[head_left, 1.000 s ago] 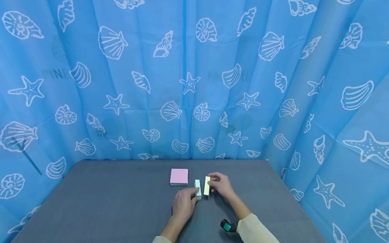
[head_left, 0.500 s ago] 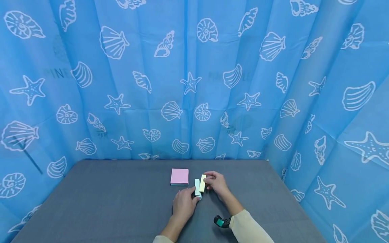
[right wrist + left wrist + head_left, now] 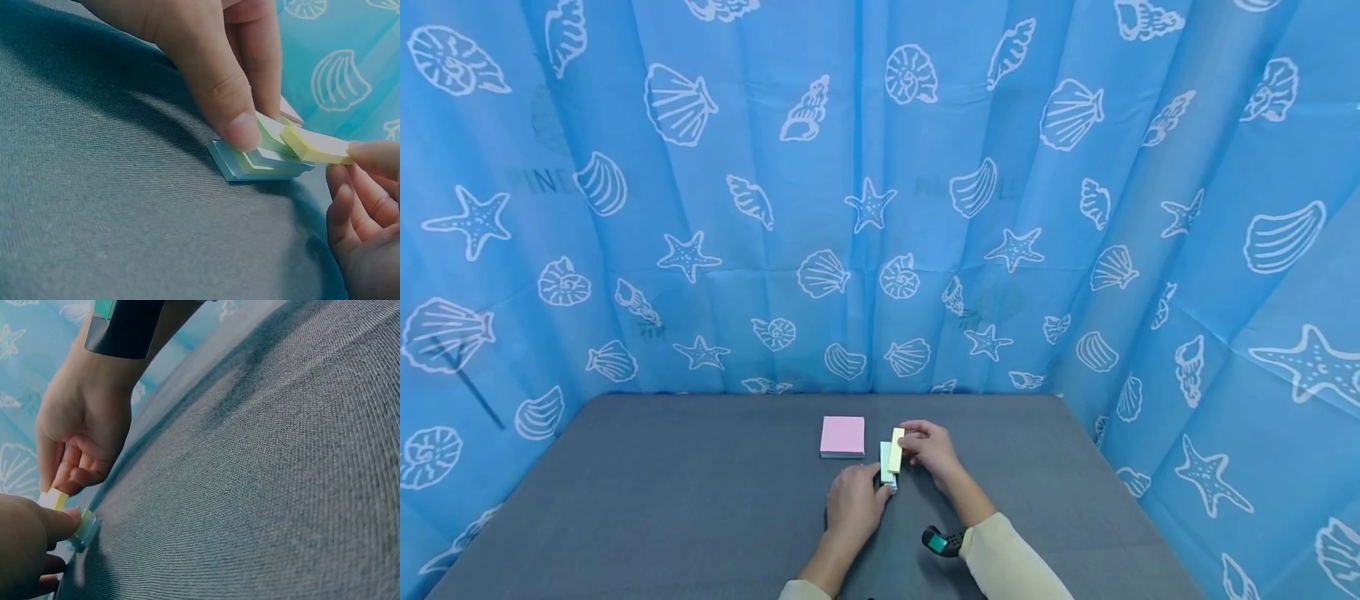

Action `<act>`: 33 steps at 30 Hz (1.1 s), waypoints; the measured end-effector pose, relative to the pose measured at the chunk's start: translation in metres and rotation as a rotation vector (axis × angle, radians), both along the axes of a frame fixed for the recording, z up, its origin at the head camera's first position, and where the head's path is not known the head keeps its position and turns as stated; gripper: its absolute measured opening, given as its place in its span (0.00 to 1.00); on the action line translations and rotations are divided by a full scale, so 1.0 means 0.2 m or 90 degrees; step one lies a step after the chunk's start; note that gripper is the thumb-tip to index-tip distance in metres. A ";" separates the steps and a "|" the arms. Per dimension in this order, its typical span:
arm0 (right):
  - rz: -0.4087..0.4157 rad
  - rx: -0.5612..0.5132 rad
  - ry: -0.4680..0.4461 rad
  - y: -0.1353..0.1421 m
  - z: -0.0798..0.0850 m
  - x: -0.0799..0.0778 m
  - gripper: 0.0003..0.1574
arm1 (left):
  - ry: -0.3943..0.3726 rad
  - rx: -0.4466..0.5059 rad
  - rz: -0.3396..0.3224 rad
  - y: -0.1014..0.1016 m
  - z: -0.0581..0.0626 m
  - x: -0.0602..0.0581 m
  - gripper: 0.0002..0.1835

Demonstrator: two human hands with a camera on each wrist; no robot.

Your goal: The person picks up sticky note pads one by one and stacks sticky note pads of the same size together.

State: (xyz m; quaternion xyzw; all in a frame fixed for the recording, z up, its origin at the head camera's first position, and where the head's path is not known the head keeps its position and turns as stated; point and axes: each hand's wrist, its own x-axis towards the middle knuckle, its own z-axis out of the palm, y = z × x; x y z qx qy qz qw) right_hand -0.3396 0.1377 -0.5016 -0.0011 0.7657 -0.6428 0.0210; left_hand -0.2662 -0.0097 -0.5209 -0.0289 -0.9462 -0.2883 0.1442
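Observation:
My left hand [image 3: 853, 504] pinches a small stack of narrow blue and green sticky note pads [image 3: 262, 162] on the table, thumb at the near side and fingers behind. Between thumb and fingers my right hand [image 3: 932, 450] holds a narrow yellow sticky note pad [image 3: 896, 450]. In the right wrist view the yellow pad's free end overlaps the top of the stack, slightly askew to it. The left wrist view catches only an edge of the yellow pad [image 3: 61, 500], with the right hand [image 3: 87, 437] above it.
A square pink sticky note pad [image 3: 842, 435], on top of a bluish layer, lies left of the stack. Grey cloth covers the table [image 3: 700, 492]. Behind it hangs a blue curtain [image 3: 865, 317] with white shell prints. A black strap device [image 3: 942, 542] sits at the right wrist.
The right hand has carried the yellow pad leftward, from beside the stack to over it. A light green strip pad on the stack has shifted slightly, while the left hand stays nearly in place.

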 end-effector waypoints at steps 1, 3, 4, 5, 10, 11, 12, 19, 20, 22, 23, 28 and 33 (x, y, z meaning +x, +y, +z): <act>-0.001 0.006 -0.001 0.00 0.00 0.00 0.17 | -0.007 0.000 0.002 0.00 0.00 0.00 0.20; -0.001 0.022 0.004 -0.01 -0.01 0.00 0.17 | -0.020 0.001 0.006 0.01 0.00 -0.01 0.21; -0.001 0.028 0.005 -0.01 -0.01 0.00 0.17 | -0.024 0.000 0.007 0.01 0.00 -0.01 0.21; -0.002 0.035 0.006 -0.01 -0.01 0.00 0.17 | -0.028 0.000 0.008 0.01 0.00 -0.01 0.22; 0.014 0.080 0.013 -0.02 0.00 0.00 0.15 | -0.024 0.004 0.011 0.02 0.00 -0.01 0.23; 0.022 0.090 0.015 -0.02 0.00 0.00 0.14 | -0.023 0.007 0.012 0.02 0.00 -0.01 0.23; 0.031 0.101 0.014 -0.02 0.00 -0.01 0.14 | -0.019 0.007 0.011 0.02 0.00 -0.01 0.23; 0.102 0.152 -0.003 -0.01 0.02 -0.01 0.16 | -0.006 0.013 0.007 0.02 0.00 0.00 0.21; 0.109 0.156 -0.004 -0.01 0.02 -0.01 0.16 | -0.005 0.015 0.007 0.02 0.00 0.00 0.21; 0.121 0.165 -0.003 0.00 0.03 0.00 0.16 | -0.007 0.021 0.009 0.02 0.00 0.00 0.21; 0.125 0.167 -0.002 0.00 0.03 0.00 0.16 | -0.007 0.022 0.010 0.02 0.00 0.00 0.21; 0.139 0.170 0.003 -0.01 0.03 0.01 0.15 | -0.009 0.026 0.016 0.02 -0.01 0.00 0.21; 0.148 0.170 0.009 0.00 0.02 0.01 0.14 | -0.002 0.029 0.014 0.02 -0.01 0.01 0.20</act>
